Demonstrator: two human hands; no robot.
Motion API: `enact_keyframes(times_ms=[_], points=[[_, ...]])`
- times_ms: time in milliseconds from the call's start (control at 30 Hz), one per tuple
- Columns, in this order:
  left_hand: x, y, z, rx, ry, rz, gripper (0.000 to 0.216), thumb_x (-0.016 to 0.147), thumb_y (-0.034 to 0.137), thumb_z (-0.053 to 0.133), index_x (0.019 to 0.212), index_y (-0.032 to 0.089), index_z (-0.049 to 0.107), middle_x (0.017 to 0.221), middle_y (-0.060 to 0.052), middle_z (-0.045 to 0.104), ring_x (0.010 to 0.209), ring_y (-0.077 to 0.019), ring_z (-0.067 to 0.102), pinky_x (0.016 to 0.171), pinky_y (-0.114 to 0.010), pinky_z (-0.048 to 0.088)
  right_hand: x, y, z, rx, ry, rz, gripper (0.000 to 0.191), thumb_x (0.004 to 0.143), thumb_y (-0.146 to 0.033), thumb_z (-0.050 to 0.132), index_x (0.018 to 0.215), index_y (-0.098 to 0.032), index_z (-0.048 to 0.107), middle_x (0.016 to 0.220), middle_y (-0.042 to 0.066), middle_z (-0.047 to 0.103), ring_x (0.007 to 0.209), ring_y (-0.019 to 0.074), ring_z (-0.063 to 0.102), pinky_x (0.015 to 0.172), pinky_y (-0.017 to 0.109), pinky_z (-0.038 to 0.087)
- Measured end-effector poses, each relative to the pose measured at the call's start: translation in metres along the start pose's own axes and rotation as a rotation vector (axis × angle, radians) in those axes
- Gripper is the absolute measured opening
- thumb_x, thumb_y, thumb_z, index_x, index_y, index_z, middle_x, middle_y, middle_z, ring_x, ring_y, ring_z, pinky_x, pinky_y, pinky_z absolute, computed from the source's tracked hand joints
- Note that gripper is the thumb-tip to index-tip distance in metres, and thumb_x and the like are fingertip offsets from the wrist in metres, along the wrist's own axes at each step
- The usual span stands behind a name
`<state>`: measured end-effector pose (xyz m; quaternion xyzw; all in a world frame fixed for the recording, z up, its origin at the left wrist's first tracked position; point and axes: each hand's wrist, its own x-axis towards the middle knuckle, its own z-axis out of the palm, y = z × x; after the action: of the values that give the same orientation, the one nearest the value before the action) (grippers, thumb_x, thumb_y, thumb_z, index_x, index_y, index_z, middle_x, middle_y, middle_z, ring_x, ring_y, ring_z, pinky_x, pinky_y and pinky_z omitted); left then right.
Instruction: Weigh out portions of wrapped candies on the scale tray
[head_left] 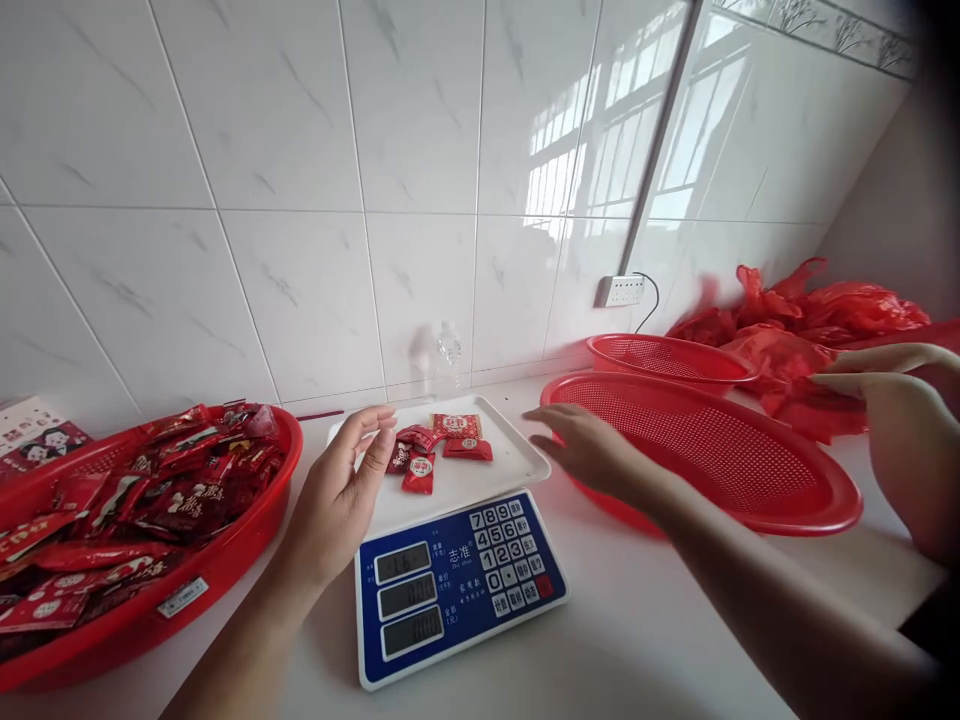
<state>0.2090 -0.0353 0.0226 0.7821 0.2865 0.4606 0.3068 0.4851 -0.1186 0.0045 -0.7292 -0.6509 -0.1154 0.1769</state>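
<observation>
Several small red wrapped snack packets (418, 473) lie on the white tray of a digital scale (495, 478), whose blue keypad panel (461, 585) faces me. My left hand (346, 490) hovers at the tray's left edge, fingers slightly curved and thumb apart, with nothing visible in it. Over on the right side, my right hand (581, 447) is stretched out between the tray and a large red plastic basket (712, 455), its fingers apart and holding nothing. The scale's display digits are too dim to read fully.
At left stands a red basket (292, 455) heaped with red packets. A smaller red basket (667, 355), red plastic bags (832, 310) and another person's hands (892, 370) are at right. A clear bottle (448, 355) stands by the tiled wall, below a power strip (622, 291).
</observation>
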Motion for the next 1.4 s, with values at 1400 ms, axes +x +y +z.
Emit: enact_keyframes(times_ms=[1400], points=[[-0.002,0.013,-0.018,-0.038,-0.008,-0.016,0.04,0.088,0.051,0.043,0.115,0.024,0.051,0.127,-0.009,0.054,0.118,-0.0233,0.05,0.098,-0.042,0.039,0.036,-0.125,0.013,0.191,-0.381,-0.36,0.028,0.092,-0.034,0.046,0.1,-0.021,0.068,0.106,0.01,0.062,0.096,0.023,0.056,0.078,0.035,0.045]])
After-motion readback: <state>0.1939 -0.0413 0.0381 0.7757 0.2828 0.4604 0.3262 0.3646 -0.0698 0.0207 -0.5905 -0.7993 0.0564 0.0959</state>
